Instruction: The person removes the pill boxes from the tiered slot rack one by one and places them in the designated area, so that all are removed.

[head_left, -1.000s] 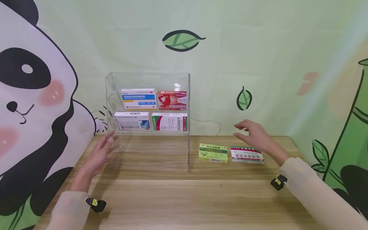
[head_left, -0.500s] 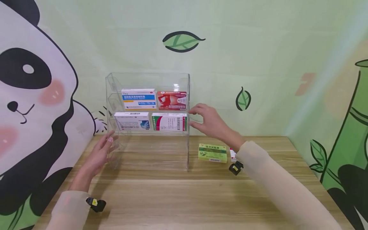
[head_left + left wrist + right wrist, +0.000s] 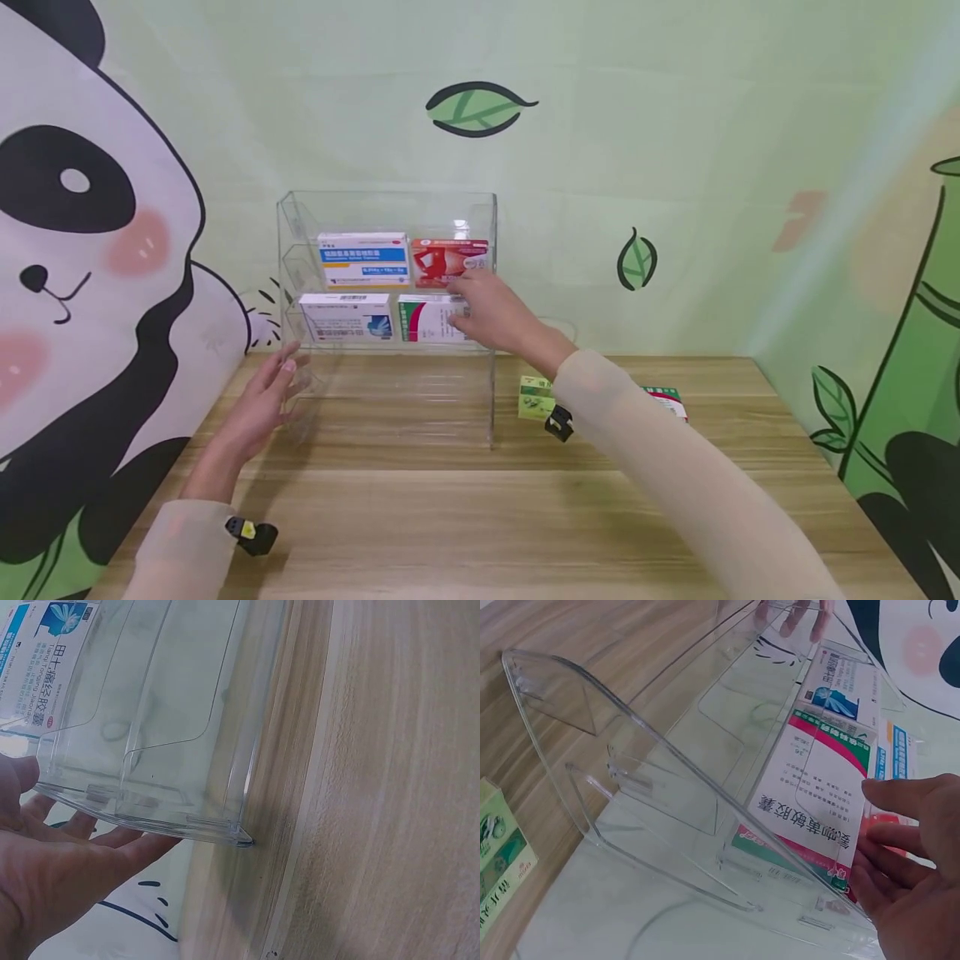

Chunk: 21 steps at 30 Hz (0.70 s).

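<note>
Head view. A clear acrylic rack [image 3: 386,317] with stepped tiers stands on the wooden surface [image 3: 480,517] against the wall. Its upper tier holds a blue-and-white box [image 3: 363,259] and a red box [image 3: 442,260]; the tier below holds a white box with a blue flower [image 3: 347,316] and a green-and-white box [image 3: 429,318]. The left hand [image 3: 258,408] lies with straight fingers flat against the rack's left side wall, grip released. The right hand [image 3: 495,315] reaches to the front of the green-and-white box, fingers extended over its right end. A yellow-green box [image 3: 534,397] and a red-and-green box [image 3: 667,401] lie on the surface right of the rack, partly hidden by the sleeve.

Left wrist view. The open left hand [image 3: 52,877] presses its straight fingers against the rack's outer wall [image 3: 165,735]; grip released.

Right wrist view. The right hand [image 3: 907,877] touches the green-and-white box [image 3: 810,795] at its end, fingertips resting on the box and the tier lip; nothing is yet grasped.
</note>
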Motion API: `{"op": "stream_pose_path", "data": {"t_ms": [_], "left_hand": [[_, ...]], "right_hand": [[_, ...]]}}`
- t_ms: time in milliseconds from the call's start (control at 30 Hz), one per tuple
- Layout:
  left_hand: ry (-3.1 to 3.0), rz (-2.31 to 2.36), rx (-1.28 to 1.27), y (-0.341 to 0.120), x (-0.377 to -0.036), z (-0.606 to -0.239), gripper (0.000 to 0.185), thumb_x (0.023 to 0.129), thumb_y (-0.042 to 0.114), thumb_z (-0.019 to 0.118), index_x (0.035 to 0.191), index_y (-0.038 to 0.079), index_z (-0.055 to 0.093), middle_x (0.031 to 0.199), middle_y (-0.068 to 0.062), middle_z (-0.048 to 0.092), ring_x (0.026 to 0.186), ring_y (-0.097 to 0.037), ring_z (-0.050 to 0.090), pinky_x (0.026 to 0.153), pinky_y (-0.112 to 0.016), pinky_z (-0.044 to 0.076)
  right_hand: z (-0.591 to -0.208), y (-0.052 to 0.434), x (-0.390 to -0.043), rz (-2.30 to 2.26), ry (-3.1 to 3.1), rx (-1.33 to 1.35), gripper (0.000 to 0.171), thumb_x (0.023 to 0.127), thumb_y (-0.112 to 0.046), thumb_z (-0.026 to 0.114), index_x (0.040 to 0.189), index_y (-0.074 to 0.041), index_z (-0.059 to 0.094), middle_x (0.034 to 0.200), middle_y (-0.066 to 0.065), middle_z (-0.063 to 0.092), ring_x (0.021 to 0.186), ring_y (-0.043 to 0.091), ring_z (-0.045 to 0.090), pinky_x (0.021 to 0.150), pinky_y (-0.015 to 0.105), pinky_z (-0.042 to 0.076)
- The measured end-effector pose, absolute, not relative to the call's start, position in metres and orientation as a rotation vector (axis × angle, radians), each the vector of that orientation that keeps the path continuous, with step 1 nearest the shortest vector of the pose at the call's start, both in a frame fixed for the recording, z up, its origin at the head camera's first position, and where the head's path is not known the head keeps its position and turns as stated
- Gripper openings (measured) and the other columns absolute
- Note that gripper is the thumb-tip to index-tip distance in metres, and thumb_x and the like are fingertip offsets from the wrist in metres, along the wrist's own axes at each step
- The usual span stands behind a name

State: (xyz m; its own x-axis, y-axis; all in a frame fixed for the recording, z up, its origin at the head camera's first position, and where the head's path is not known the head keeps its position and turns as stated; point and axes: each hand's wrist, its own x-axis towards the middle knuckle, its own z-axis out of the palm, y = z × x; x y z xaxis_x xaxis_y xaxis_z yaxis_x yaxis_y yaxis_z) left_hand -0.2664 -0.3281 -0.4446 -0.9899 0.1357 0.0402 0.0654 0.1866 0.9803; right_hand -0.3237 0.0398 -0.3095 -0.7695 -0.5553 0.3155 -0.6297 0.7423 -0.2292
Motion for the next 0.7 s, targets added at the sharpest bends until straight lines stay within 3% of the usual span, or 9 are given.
{"op": "stream_pose_path", "data": {"t_ms": [500,700], "left_hand": [[2.397,1.935,0.183,-0.3296,-0.2655,-0.4434,0.061,0.108,0.046,0.026,0.161,0.025,0.005,0.165,-0.017,0.010,0.146,-0.047,0.017,0.106,-0.072,0.027],[2.366,1.961,0.199,-0.3295,-0.2665,-0.4453,0.062,0.108,0.046,0.025,0.161,0.025,0.003,0.165,-0.017,0.008,0.146,-0.048,0.016,0.106,-0.073,0.026]], "right_hand": [[-0.3166,0.0318,-0.3264,0.376,-2.654,0.958,0.027,0.093,-0.015,0.070,0.119,-0.009,0.066,0.120,0.004,0.062,0.114,0.020,0.051,0.103,0.034,0.045],[-0.3159,0.0315,-0.3264,0.334,-2.663,0.964,0.027,0.091,-0.012,0.071,0.117,-0.012,0.065,0.118,0.004,0.062,0.110,0.020,0.051,0.100,0.035,0.048]]}}
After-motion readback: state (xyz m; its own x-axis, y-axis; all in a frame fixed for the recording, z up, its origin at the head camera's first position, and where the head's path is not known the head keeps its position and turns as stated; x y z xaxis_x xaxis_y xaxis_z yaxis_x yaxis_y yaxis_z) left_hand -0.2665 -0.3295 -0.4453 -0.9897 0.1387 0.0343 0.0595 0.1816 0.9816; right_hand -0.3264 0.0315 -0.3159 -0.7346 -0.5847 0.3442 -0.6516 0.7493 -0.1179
